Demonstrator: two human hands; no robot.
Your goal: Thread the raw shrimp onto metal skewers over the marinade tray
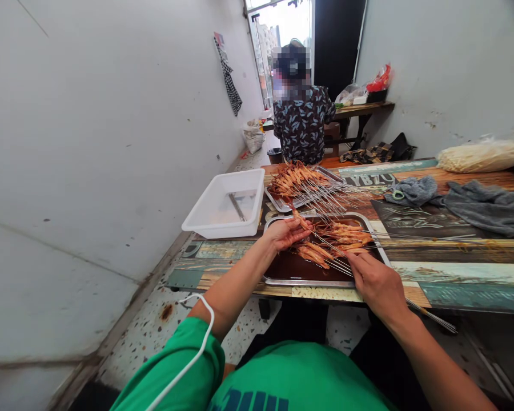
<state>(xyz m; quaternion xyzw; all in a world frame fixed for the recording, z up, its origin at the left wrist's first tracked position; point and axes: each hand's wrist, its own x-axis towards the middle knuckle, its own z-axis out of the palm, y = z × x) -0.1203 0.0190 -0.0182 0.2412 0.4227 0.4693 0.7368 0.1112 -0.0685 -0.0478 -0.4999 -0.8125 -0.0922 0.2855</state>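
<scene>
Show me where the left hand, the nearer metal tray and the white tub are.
Left hand [286,233]: head view, middle of the hand.
Nearer metal tray [308,282]: head view, its near rim.
White tub [231,229]: head view, its near wall.

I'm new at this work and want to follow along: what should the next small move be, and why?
Probably carry the held skewer to the far tray: the left hand holds its food end, the right hand its metal rod, and the food points toward similar skewers piled there.
</scene>
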